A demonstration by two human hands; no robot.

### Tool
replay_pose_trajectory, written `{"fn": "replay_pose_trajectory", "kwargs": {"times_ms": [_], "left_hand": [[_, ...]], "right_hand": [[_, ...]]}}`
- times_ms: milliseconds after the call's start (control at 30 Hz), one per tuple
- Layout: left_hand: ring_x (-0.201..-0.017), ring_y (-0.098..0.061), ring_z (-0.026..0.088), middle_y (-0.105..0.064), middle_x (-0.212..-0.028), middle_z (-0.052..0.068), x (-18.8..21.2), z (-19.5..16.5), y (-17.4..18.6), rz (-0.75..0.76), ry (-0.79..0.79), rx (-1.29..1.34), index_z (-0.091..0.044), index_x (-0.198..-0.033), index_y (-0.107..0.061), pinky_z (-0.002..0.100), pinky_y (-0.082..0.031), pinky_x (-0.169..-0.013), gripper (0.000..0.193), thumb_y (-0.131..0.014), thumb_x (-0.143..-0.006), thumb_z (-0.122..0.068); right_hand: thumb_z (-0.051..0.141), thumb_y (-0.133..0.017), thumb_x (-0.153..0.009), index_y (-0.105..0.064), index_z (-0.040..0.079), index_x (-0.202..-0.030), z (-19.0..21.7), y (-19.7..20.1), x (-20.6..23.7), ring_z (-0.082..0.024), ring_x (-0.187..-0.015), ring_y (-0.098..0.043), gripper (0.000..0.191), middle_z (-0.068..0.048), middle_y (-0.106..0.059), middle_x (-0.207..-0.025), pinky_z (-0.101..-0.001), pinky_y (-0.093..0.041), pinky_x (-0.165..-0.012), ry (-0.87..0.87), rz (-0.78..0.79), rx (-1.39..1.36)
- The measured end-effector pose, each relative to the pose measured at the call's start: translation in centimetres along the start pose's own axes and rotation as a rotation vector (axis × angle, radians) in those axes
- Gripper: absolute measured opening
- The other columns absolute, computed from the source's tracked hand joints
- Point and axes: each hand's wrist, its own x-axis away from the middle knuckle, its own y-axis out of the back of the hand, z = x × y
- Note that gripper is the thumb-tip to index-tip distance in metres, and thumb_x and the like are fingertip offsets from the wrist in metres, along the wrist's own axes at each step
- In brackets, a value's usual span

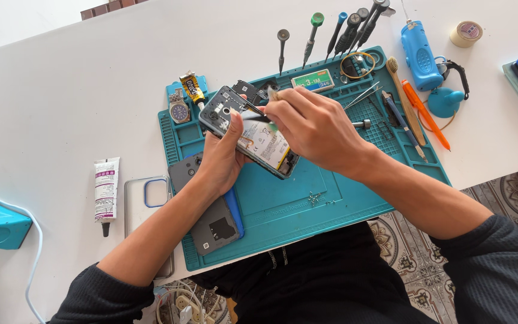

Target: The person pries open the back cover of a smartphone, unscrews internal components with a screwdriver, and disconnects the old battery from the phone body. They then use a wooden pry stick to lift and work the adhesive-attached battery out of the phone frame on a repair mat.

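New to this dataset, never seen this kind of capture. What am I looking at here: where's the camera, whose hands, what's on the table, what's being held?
There is no machine here. One camera sits on a person's head and looks down at their own two bare hands over a white table.

The left hand holds an opened smartphone from below, back cover off, battery showing. The right hand holds a thin tool with its tip on the phone's insides; what kind of tool it is, I cannot tell.

Under the hands lies a teal repair mat with compartments. On it: a wristwatch, tweezers, a brush, a grey back cover and some small screws. Beyond the mat lies a row of screwdrivers, plus a blue electric tool and a tape roll. A glue tube lies to the left.
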Motion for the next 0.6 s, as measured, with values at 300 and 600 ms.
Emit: {"fn": "replay_pose_trajectory", "kwargs": {"times_ms": [300, 600], "left_hand": [[-0.126, -0.065, 0.029, -0.054, -0.149, 0.017, -0.1, -1.1, 0.0, 0.036, -0.003, 0.165, -0.015, -0.156, -0.026, 0.049, -0.064, -0.097, 0.078, -0.039, -0.099, -0.067], [-0.124, -0.066, 0.037, -0.052, -0.149, 0.023, 0.3, -2.0, -0.4, 0.034, -0.023, 0.224, -0.008, -0.157, -0.026, 0.054, -0.065, -0.092, 0.095, -0.030, -0.093, -0.078]], "right_hand": [[0.028, -0.072, -0.099, -0.073, -0.004, -0.115, -0.8, 1.6, -0.3, -0.029, -0.081, -0.070, 0.035, -0.014, -0.071, -0.091, -0.0403, -0.055, -0.070, -0.340, 0.171, -0.027], [0.032, -0.071, -0.091, -0.078, 0.002, -0.094, -0.8, 2.0, -0.5, -0.025, -0.064, -0.068, 0.031, -0.009, -0.073, -0.082, -0.0406, -0.054, -0.061, -0.514, 0.400, -0.204]]}}
